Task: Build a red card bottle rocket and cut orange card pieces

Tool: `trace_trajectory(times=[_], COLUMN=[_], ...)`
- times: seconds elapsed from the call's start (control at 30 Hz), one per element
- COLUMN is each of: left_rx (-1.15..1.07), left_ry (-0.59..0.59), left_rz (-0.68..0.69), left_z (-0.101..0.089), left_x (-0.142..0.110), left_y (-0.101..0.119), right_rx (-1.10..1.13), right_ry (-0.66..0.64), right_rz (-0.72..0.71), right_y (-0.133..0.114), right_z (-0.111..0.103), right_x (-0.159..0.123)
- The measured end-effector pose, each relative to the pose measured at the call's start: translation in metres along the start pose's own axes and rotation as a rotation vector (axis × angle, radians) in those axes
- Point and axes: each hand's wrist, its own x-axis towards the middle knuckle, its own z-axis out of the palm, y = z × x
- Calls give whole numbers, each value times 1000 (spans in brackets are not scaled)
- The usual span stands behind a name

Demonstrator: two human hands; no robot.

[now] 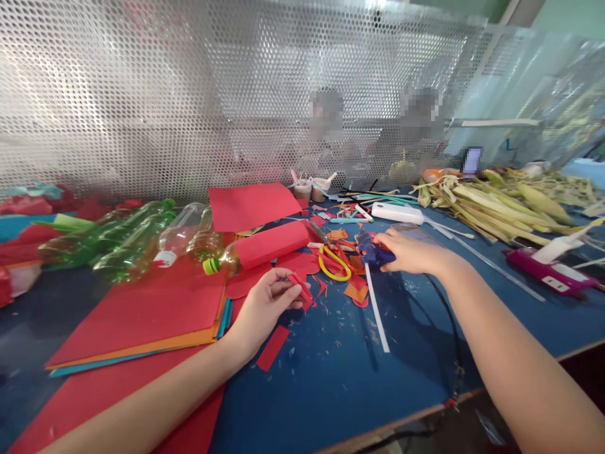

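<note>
My left hand [267, 299] is closed, pinching a small rolled piece of red paper [301, 287] between thumb and fingers. Over to the right, my right hand [401, 249] has its fingers around a blue glue gun [371, 250] lying low on the table. A white glue stick [377, 312] extends from the gun toward me. Yellow-handled scissors [334, 265] lie between both hands among paper scraps. Just below my left hand rests a red paper strip [273, 348]. Behind it lies a bottle wrapped in red paper [274, 243] with a yellow-green cap.
Green and clear plastic bottles [137, 249] lie at left beside stacked coloured sheets [155, 315]. Corn husks [501, 205] pile up at back right, near a purple power strip [551, 271]. A black cable [447, 309] runs past my right forearm. Perforated silver sheeting [189, 94] stands behind.
</note>
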Motion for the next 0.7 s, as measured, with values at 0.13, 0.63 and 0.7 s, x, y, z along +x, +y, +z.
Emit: trace_trajectory(times=[0.13, 0.63, 0.7], left_rx=[-11, -53, -56], left_ry=[-33, 24, 17], left_rz=[20, 119, 131], left_z=[0, 4, 3], left_x=[-1, -14, -15], left_y=[0, 12, 10], right_rx=[-19, 936, 961], right_ry=[4, 54, 91], right_rz=[4, -438, -415], right_y=[-2, -111, -111], right_z=[-5, 30, 33], right_x=[-6, -35, -33])
